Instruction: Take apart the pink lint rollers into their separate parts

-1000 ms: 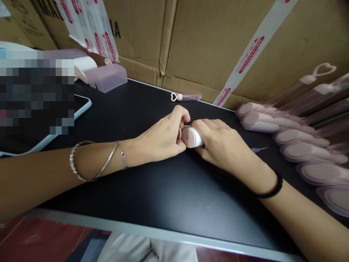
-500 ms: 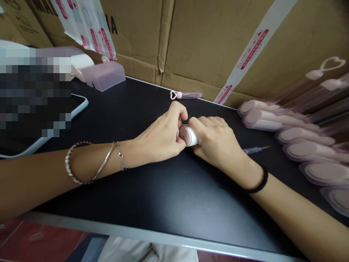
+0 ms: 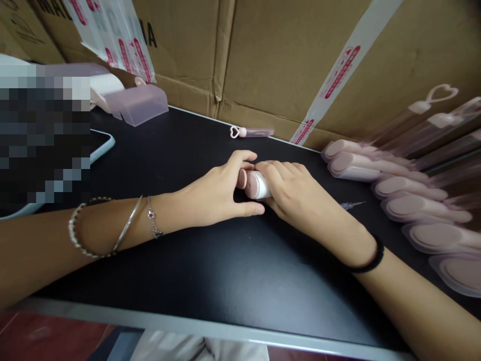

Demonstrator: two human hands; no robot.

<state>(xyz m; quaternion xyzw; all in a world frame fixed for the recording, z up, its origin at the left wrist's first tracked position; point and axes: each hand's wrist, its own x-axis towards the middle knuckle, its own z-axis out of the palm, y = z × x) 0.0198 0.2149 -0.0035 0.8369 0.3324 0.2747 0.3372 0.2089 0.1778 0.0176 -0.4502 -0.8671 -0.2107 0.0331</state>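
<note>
Wrapped around a white-and-pink cylindrical piece point(image 3: 263, 185), my right hand point(image 3: 287, 188) keeps it just above or on the black tabletop; its far part is hidden in the palm. The pink rounded end points left. Beside that end is a small pink disc point(image 3: 242, 179), and I cannot tell whether the two are joined. My left hand point(image 3: 216, 193) is open around the disc and the pink end, thumb and forefinger spread apart. Its other fingers are partly hidden behind the disc.
Several pink oval-ended pieces in clear purplish covers point(image 3: 409, 206) line the right side. A thin pointed tool point(image 3: 351, 205) lies behind my right wrist. A heart-handled tube point(image 3: 257, 132) rests by the cardboard boxes point(image 3: 263, 65). At left are a purplish translucent cover point(image 3: 146, 105) and a blue-edged device point(image 3: 103, 148).
My left thumb and forefinger have spread apart from the pink end, uncovering the pink disc. My right hand keeps its hold on the cylinder. The whole view has shifted slightly.
</note>
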